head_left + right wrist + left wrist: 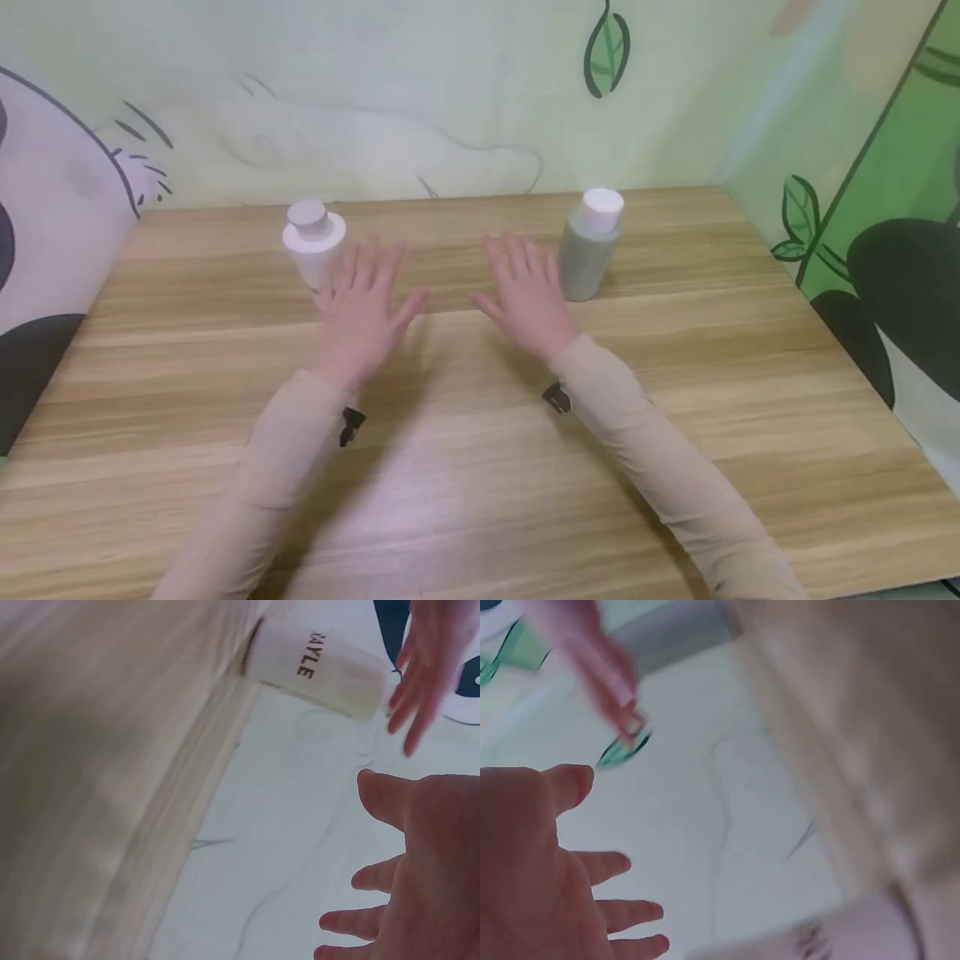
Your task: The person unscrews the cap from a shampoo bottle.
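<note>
Both hands reach out over the wooden table with fingers straight and spread. In the head view my left hand (360,312) overlaps the lower part of a white bottle (315,242) with a grey cap. Just left of a grey-green bottle (588,254) with a white cap is my right hand (528,296). Neither hand holds anything. The left wrist view has the left palm (525,862) with its fingers apart. From the right wrist, the right palm (427,870) appears below the white bottle (319,667), whose dark lettering shows.
The wooden table (480,467) meets a painted wall (420,92) along its back edge. A panda drawing (52,208) covers the wall at the left, and green leaves (798,217) are painted at the right. Dark straps (351,425) are visible at both wrists.
</note>
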The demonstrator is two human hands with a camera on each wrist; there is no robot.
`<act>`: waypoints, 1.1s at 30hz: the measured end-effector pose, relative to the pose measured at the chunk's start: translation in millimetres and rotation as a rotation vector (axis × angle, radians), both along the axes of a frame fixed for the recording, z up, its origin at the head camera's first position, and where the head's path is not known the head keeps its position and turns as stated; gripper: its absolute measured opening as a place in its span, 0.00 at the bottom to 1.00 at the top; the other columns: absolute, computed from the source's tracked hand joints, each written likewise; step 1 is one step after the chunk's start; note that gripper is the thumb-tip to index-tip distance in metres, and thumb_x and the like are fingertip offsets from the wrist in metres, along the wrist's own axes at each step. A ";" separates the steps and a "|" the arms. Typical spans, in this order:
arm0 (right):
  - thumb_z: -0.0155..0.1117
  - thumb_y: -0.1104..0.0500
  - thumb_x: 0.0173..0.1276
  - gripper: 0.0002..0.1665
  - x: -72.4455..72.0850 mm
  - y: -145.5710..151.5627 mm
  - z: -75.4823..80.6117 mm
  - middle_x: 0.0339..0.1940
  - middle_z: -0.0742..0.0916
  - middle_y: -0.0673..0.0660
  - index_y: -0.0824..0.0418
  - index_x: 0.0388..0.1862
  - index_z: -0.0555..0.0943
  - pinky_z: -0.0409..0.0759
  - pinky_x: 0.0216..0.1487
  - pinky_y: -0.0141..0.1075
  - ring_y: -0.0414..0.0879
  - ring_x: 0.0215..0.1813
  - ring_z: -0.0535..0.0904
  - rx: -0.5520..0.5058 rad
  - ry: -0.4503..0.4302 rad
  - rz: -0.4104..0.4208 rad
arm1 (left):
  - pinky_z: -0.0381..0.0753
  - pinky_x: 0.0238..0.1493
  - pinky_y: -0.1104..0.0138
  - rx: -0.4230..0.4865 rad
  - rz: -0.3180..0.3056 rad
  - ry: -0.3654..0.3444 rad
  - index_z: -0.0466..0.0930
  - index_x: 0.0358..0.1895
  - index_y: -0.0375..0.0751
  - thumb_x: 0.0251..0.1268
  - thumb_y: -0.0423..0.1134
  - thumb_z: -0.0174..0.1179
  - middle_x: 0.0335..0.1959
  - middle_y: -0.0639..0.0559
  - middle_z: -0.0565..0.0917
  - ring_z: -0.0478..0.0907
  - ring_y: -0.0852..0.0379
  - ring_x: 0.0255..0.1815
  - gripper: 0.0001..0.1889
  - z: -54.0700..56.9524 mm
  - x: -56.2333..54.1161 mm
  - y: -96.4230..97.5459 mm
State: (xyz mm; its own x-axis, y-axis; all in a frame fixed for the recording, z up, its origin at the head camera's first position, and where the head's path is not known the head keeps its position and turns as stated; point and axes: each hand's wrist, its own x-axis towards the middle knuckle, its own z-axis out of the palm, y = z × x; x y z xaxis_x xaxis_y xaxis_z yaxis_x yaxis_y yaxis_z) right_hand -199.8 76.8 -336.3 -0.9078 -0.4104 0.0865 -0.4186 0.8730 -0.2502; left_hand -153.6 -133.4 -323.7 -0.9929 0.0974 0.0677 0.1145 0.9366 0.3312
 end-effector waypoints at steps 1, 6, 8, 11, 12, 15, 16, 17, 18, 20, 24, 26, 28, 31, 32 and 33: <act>0.49 0.40 0.73 0.45 -1.6 -3.0 2.0 0.80 0.52 0.65 0.56 0.80 0.45 0.37 0.78 0.60 0.63 0.80 0.43 -0.005 -0.006 0.010 | 0.28 0.77 0.42 0.025 0.011 0.014 0.40 0.79 0.52 0.74 0.62 0.38 0.80 0.42 0.37 0.33 0.39 0.81 0.37 5.4 1.6 -6.8; 0.50 0.39 0.73 0.46 -18.0 -18.4 10.6 0.80 0.54 0.63 0.55 0.79 0.44 0.39 0.79 0.58 0.61 0.81 0.45 0.012 -0.015 0.063 | 0.30 0.76 0.38 0.081 0.078 0.114 0.41 0.79 0.49 0.73 0.61 0.41 0.80 0.40 0.40 0.34 0.38 0.80 0.39 30.0 4.0 -39.4; 0.50 0.40 0.73 0.46 -28.2 -24.8 13.0 0.79 0.55 0.63 0.56 0.79 0.44 0.40 0.79 0.57 0.60 0.80 0.46 0.034 -0.024 0.085 | 0.30 0.76 0.38 0.116 0.093 0.139 0.41 0.79 0.47 0.72 0.59 0.44 0.80 0.40 0.40 0.34 0.38 0.80 0.40 32.0 1.6 -50.5; 0.50 0.40 0.73 0.45 -43.4 -36.7 17.1 0.79 0.58 0.61 0.56 0.79 0.46 0.44 0.79 0.55 0.59 0.80 0.48 0.079 -0.028 0.118 | 0.28 0.76 0.39 0.158 0.098 0.131 0.38 0.78 0.44 0.72 0.58 0.46 0.80 0.39 0.38 0.33 0.37 0.80 0.42 27.2 -4.9 -67.3; 0.50 0.40 0.73 0.45 -48.0 -41.6 19.1 0.79 0.58 0.61 0.55 0.79 0.46 0.45 0.79 0.55 0.58 0.80 0.49 0.092 -0.029 0.130 | 0.28 0.76 0.39 0.171 0.098 0.120 0.37 0.78 0.44 0.71 0.58 0.47 0.80 0.38 0.38 0.33 0.37 0.80 0.43 24.3 -7.7 -72.7; 0.48 0.38 0.73 0.45 -59.7 -58.3 25.8 0.79 0.60 0.60 0.55 0.79 0.46 0.49 0.79 0.53 0.57 0.80 0.52 0.121 -0.025 0.165 | 0.28 0.76 0.39 0.204 0.094 0.087 0.35 0.78 0.43 0.71 0.59 0.48 0.80 0.39 0.38 0.32 0.38 0.80 0.44 12.1 -17.0 -84.9; 0.48 0.38 0.73 0.45 -63.0 -64.3 28.2 0.78 0.61 0.60 0.55 0.79 0.46 0.51 0.79 0.53 0.57 0.79 0.53 0.122 -0.023 0.176 | 0.29 0.76 0.39 0.219 0.095 0.080 0.36 0.78 0.43 0.70 0.59 0.49 0.80 0.39 0.40 0.34 0.37 0.80 0.45 7.7 -20.7 -86.8; 0.48 0.37 0.73 0.46 -65.7 -70.2 30.5 0.78 0.62 0.60 0.56 0.79 0.46 0.52 0.79 0.53 0.57 0.79 0.54 0.117 -0.026 0.185 | 0.30 0.76 0.39 0.234 0.097 0.072 0.37 0.78 0.42 0.69 0.59 0.50 0.80 0.38 0.41 0.35 0.36 0.80 0.45 3.0 -24.4 -87.7; 0.49 0.37 0.73 0.46 -68.6 -76.0 32.4 0.78 0.62 0.60 0.56 0.79 0.46 0.50 0.79 0.53 0.56 0.79 0.55 0.116 -0.032 0.192 | 0.32 0.76 0.39 0.251 0.101 0.061 0.37 0.78 0.42 0.69 0.59 0.51 0.79 0.38 0.43 0.37 0.36 0.80 0.46 -2.1 -27.5 -87.6; 0.48 0.36 0.72 0.47 -72.5 -86.8 34.2 0.77 0.64 0.60 0.56 0.79 0.46 0.51 0.79 0.53 0.56 0.78 0.58 0.107 -0.049 0.202 | 0.37 0.76 0.38 0.279 0.103 0.044 0.40 0.78 0.40 0.67 0.59 0.54 0.79 0.36 0.47 0.42 0.35 0.79 0.47 -13.2 -33.1 -85.2; 0.53 0.36 0.70 0.49 -76.6 -102.6 31.8 0.76 0.66 0.60 0.55 0.79 0.47 0.57 0.76 0.54 0.55 0.76 0.62 0.065 -0.120 0.203 | 0.44 0.74 0.35 0.347 0.114 -0.015 0.39 0.77 0.37 0.64 0.59 0.58 0.78 0.34 0.49 0.46 0.32 0.78 0.50 -36.5 -42.5 -76.5; 0.56 0.38 0.69 0.50 -76.5 -109.3 30.6 0.75 0.67 0.60 0.56 0.79 0.48 0.65 0.73 0.52 0.55 0.74 0.66 0.025 -0.145 0.218 | 0.47 0.73 0.35 0.409 0.115 -0.039 0.37 0.78 0.40 0.62 0.59 0.60 0.78 0.35 0.48 0.46 0.32 0.78 0.52 -47.7 -49.0 -74.2; 0.59 0.40 0.68 0.49 -76.1 -115.8 30.9 0.73 0.70 0.61 0.58 0.78 0.51 0.70 0.70 0.48 0.54 0.71 0.69 -0.011 -0.148 0.248 | 0.48 0.73 0.35 0.508 0.109 -0.076 0.36 0.78 0.42 0.60 0.58 0.63 0.79 0.37 0.48 0.47 0.34 0.78 0.54 -58.1 -56.5 -72.7; 0.60 0.44 0.68 0.44 -74.6 -123.8 33.5 0.68 0.75 0.60 0.61 0.75 0.57 0.76 0.64 0.41 0.51 0.65 0.75 -0.034 -0.117 0.293 | 0.51 0.74 0.38 0.667 0.070 -0.116 0.36 0.78 0.47 0.58 0.53 0.66 0.79 0.40 0.51 0.50 0.38 0.78 0.54 -72.2 -70.1 -70.8; 0.60 0.45 0.69 0.41 -74.5 -126.2 34.2 0.65 0.77 0.60 0.62 0.73 0.59 0.77 0.62 0.39 0.50 0.63 0.76 -0.032 -0.096 0.304 | 0.53 0.74 0.40 0.716 0.049 -0.118 0.38 0.78 0.48 0.58 0.51 0.67 0.78 0.41 0.54 0.53 0.39 0.77 0.53 -76.6 -74.9 -69.7; 0.60 0.45 0.69 0.39 -74.6 -128.1 34.6 0.63 0.78 0.59 0.61 0.72 0.62 0.78 0.60 0.38 0.49 0.61 0.77 -0.027 -0.073 0.309 | 0.55 0.74 0.42 0.762 0.034 -0.126 0.39 0.78 0.47 0.58 0.48 0.67 0.77 0.41 0.56 0.56 0.39 0.76 0.52 -75.8 -76.6 -66.9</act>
State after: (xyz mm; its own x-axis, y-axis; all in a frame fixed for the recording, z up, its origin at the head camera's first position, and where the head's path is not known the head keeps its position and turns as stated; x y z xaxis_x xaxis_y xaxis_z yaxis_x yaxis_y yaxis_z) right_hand -274.4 -51.3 -301.7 -0.7450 -0.6658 0.0409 -0.6428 0.7001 -0.3108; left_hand -230.2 -200.3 -399.5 -0.9992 0.0390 -0.0101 0.0084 0.4474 0.8943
